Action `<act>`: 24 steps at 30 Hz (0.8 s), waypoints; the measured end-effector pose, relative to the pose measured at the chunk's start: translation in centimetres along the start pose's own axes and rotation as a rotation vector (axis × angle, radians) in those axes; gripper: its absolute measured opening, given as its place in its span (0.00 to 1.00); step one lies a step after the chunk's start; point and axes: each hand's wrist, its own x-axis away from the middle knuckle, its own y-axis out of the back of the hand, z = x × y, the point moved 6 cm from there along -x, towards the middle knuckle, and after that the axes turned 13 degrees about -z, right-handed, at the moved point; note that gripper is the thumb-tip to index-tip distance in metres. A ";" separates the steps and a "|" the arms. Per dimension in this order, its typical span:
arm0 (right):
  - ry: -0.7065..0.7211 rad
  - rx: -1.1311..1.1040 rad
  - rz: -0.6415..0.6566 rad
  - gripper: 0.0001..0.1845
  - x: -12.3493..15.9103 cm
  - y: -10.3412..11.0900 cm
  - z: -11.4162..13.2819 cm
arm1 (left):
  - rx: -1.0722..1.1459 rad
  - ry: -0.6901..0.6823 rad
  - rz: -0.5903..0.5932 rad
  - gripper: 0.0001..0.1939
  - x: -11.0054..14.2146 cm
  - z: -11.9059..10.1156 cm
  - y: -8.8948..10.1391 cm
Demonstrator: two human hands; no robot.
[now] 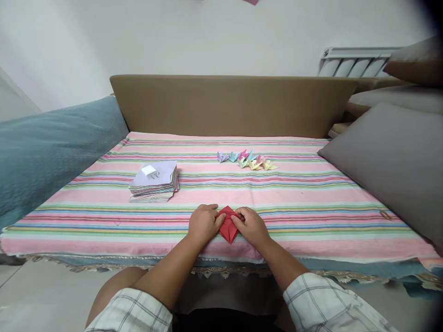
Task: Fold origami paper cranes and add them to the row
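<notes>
A red sheet of origami paper (229, 230), folded into a diamond with creases running toward its lower point, lies on the striped cloth (290, 198) right in front of me. My left hand (204, 223) grips its left side, thumb pressed on the upper part of the paper. On the opposite side, my right hand (251, 226) pinches the edge between thumb and curled fingers. The thumbs nearly meet across the diamond. Several folded paper cranes (256, 163) in pastel colours and magenta stand in a cluster beyond my hands.
Left of my hands is a stack of coloured paper (155, 191) with a white plug adapter (150, 171) on top. A grey cushion (391, 161) leans at the right, and a blue-covered armrest (62, 147) bounds the left. The brown backrest (228, 106) runs along the back.
</notes>
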 end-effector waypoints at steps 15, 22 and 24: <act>-0.113 -0.016 -0.027 0.09 0.0 0.1 -0.3 | -0.036 -0.007 0.018 0.22 -0.3 -0.1 0.0; -0.122 -0.015 -0.019 0.09 -0.1 0.2 -0.3 | -0.082 -0.002 0.037 0.16 -0.4 0.0 0.0; -0.120 -0.012 -0.013 0.09 -0.1 0.2 -0.3 | -0.091 -0.013 0.040 0.15 -0.4 -0.1 0.1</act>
